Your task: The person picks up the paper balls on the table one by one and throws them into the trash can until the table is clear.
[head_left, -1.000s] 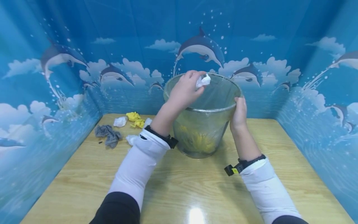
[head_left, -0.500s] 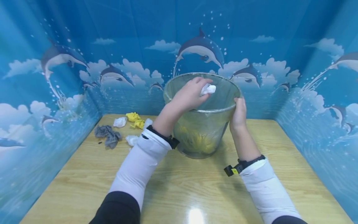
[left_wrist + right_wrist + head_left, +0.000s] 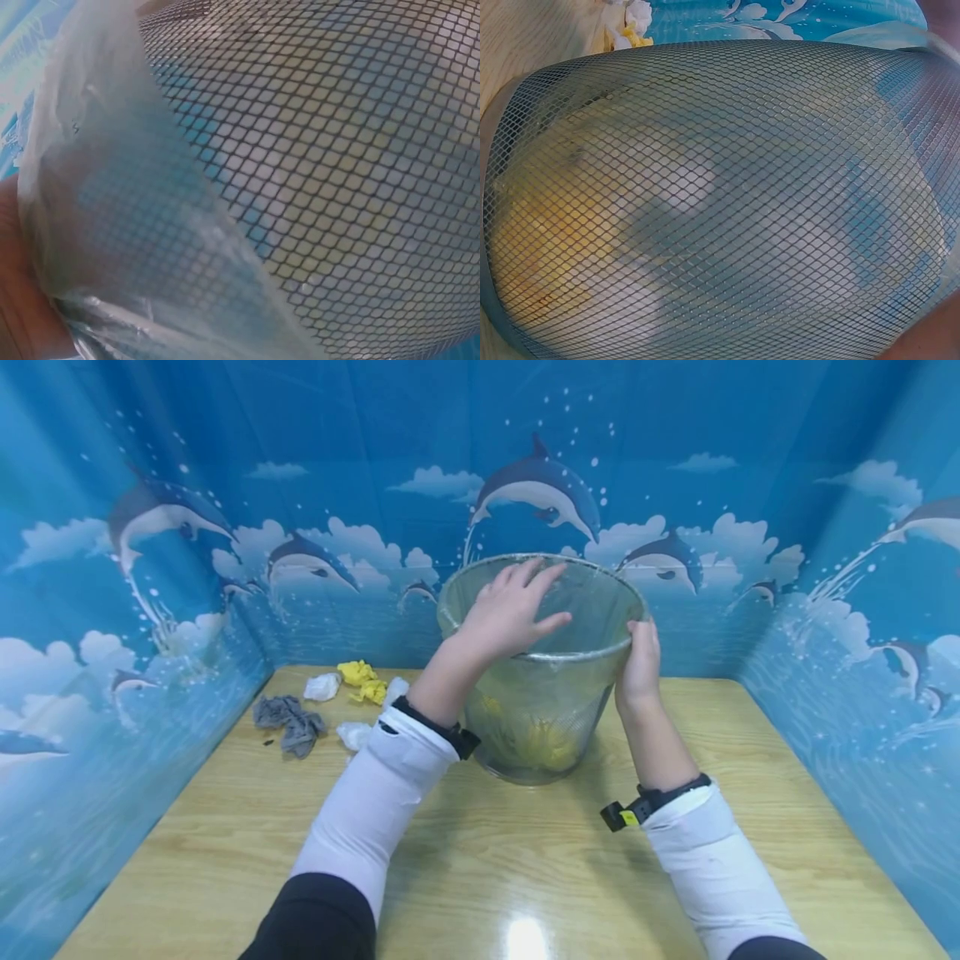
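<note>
A round mesh wastebasket lined with a clear plastic bag stands at the middle of the table. Over its mouth my left hand hovers with fingers spread and nothing in them. At the right side of the rim, my right hand grips the basket, thumb on the rim and fingers partly hidden behind it. Yellow crumpled paper shows through the mesh near the bottom. In the right wrist view, a blurred white paper ball also shows through the mesh.
Left of the basket lie a grey crumpled cloth-like piece, a white paper ball, yellow crumpled paper and further white pieces. A dolphin-printed curtain encloses the wooden table at the back and sides.
My left hand lowered the white paper ball into the basket mouth, then its fingers spread and let go of it. My right hand has kept its grip on the rim.
</note>
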Demonstrator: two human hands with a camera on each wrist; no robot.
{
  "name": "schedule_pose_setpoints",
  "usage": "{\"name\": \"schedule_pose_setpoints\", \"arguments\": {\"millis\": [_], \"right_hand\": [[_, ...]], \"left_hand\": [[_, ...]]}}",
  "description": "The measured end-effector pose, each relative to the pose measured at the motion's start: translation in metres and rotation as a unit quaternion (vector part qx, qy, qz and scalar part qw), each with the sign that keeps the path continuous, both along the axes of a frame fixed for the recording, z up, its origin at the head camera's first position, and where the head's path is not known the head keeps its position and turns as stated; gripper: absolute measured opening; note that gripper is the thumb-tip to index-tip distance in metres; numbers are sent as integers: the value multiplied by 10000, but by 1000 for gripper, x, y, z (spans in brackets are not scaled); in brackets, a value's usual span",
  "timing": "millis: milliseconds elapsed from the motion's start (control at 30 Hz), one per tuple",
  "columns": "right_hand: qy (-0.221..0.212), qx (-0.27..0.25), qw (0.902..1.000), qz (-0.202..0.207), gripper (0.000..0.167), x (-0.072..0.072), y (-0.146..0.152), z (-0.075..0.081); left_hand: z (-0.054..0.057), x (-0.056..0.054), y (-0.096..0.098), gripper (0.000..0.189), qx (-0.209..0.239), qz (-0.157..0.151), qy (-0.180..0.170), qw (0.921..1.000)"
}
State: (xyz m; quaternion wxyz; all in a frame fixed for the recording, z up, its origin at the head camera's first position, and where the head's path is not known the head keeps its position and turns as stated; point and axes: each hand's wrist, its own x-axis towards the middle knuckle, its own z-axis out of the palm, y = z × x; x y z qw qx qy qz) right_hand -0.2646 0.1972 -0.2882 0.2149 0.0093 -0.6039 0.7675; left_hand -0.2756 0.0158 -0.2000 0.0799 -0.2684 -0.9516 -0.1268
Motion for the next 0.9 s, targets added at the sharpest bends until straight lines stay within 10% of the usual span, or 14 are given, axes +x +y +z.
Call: {"name": "schedule_pose_setpoints", "arguments": {"millis": [900], "right_hand": [[-145,-71,9999,-51,60,0,-2,1]], "left_hand": [[-10,2,-31,71,803,675,223,9942]]}}
